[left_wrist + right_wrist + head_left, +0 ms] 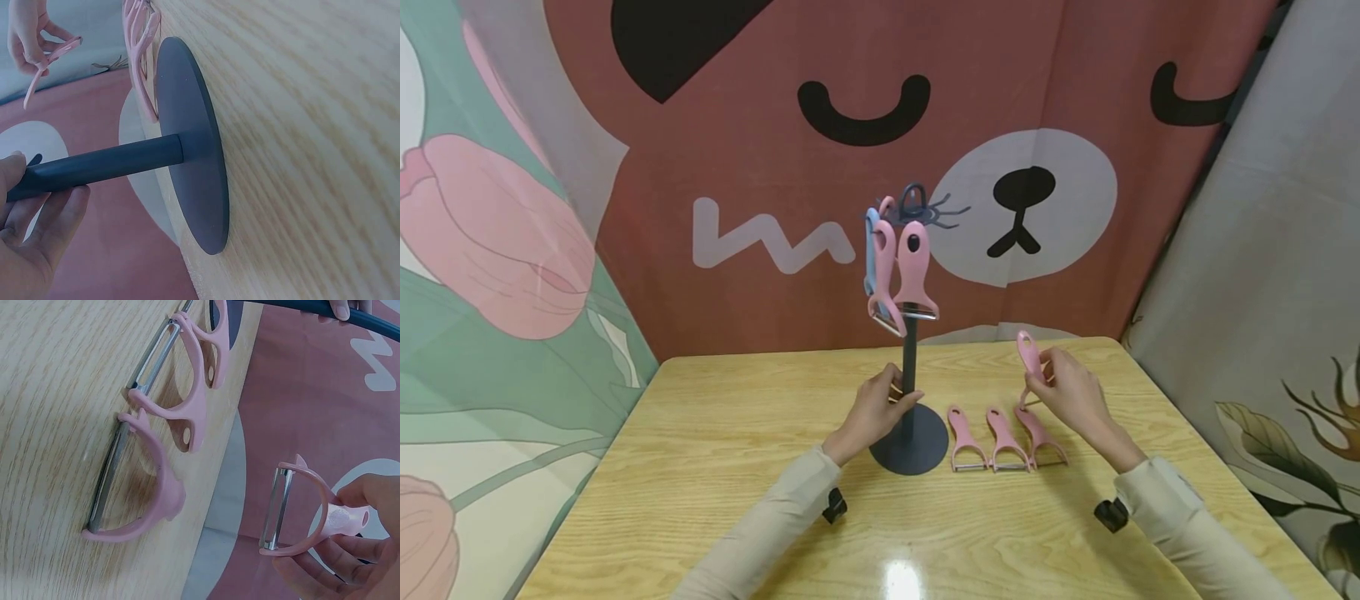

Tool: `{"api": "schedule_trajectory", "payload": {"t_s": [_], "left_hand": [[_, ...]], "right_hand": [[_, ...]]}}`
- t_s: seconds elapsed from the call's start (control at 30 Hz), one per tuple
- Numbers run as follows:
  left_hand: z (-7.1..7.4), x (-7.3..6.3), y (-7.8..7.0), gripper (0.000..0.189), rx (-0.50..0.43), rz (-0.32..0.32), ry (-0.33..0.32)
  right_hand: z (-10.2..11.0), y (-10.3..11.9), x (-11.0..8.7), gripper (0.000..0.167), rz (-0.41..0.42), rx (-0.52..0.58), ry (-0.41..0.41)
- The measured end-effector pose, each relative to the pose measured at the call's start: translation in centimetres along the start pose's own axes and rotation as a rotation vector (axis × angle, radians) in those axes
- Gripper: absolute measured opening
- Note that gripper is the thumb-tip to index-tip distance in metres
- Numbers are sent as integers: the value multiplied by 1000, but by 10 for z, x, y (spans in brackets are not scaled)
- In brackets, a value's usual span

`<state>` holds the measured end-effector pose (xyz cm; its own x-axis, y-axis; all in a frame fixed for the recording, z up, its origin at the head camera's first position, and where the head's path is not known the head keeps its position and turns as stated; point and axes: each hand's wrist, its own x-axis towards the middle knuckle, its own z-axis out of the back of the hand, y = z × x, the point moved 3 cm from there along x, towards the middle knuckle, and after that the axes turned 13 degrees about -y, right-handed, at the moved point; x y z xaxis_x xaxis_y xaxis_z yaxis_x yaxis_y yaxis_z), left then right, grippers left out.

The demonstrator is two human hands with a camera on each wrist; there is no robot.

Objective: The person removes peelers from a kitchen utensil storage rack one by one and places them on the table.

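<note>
Pink, likely light, stiff and smooth, the peeler (1029, 352) is above the desk (737, 442), right of the stand (917, 454), its handle (344, 520) pinched by the right hand (1072, 395); that seems the safe hold, away from the blade (282, 509). The left hand (871, 415) grips the stand's post (910, 350).

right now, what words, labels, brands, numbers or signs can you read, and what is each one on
None can be read in any view.
Stand, hanging peelers, flat-lying peelers, held peeler: no legible marking.
Pale zigzag on the backdrop: a squiggle, not clear lettering.
Black wrist pieces: too small to tell.
</note>
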<state>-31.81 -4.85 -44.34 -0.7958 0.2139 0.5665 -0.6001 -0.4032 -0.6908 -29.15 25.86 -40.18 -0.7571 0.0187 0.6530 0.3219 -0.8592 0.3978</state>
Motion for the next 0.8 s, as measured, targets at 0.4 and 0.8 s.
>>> {"api": "schedule_trajectory", "payload": {"t_s": [0.4, 0.8], "left_hand": [[1, 0, -2, 21, -1, 2, 5], [1, 0, -1, 22, 2, 2, -1]], "right_hand": [[1, -6, -3, 27, -13, -22, 50], [3, -8, -5, 33, -34, -53, 121]]}}
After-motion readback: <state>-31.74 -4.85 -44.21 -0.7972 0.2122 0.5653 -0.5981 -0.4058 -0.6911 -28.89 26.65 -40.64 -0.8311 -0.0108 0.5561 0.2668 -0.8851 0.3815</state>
